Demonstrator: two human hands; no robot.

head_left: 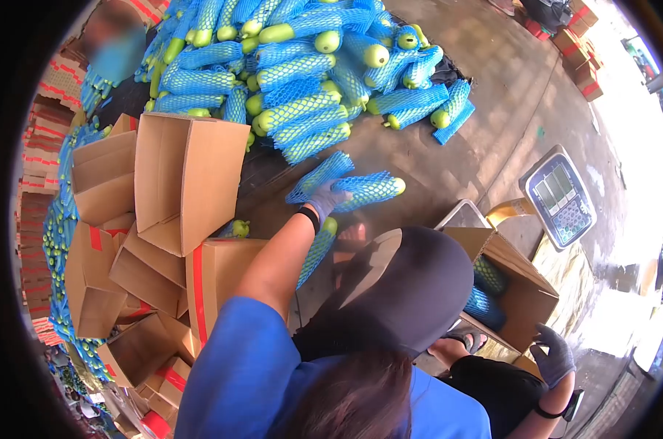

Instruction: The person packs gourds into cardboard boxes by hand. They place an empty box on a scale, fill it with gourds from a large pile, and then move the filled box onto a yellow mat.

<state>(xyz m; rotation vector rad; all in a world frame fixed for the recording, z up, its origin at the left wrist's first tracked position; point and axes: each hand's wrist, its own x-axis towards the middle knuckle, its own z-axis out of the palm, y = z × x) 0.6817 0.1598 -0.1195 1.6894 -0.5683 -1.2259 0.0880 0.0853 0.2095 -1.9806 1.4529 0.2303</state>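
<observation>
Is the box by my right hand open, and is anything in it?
Open, not empty: no flap covers the box, and netted gourds show inside. How full, I cannot tell: part is hidden.

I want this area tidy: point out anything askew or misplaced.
The open cartons at picture left lean at clashing angles, jumbled; one netted gourd lies near the left hand, apart from the main pile.
</observation>
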